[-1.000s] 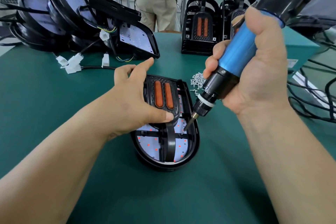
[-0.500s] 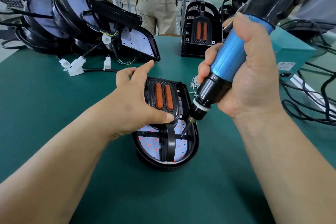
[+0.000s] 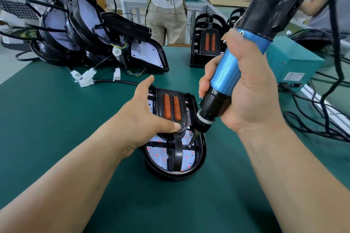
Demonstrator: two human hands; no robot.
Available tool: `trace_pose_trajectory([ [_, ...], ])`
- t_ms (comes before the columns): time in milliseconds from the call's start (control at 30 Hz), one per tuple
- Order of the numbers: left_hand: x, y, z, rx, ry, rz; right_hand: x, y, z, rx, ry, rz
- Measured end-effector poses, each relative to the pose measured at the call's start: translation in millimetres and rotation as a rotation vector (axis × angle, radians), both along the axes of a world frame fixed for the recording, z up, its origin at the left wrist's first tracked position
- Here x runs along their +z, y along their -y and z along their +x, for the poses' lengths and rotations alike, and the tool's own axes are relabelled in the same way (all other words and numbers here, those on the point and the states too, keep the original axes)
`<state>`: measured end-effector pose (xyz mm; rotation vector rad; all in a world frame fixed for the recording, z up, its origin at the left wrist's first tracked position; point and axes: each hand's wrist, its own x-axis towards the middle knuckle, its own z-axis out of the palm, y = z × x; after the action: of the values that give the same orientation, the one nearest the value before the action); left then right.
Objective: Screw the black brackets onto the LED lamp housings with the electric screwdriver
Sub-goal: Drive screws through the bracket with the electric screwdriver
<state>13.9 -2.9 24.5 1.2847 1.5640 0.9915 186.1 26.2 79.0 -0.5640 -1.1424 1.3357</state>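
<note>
Screwdriver (image 3: 233, 71) bit lowered onto bracket (image 3: 178, 154)

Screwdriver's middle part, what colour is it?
Shiny blue, on the electric screwdriver, seen in the head view.

My left hand (image 3: 144, 117) covers part of the lamp housing (image 3: 201, 157); above my right hand (image 3: 251, 96) the screwdriver (image 3: 236, 70) runs off frame.
</note>
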Motion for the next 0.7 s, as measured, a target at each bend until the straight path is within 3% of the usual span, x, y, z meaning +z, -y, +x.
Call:
trace_pose_trajectory([
  [700, 3.0, 0.7, 2.1, 0.001, -0.010, -0.016, -1.6, 2.1, -2.7, -0.022, 0.032, 0.063],
])
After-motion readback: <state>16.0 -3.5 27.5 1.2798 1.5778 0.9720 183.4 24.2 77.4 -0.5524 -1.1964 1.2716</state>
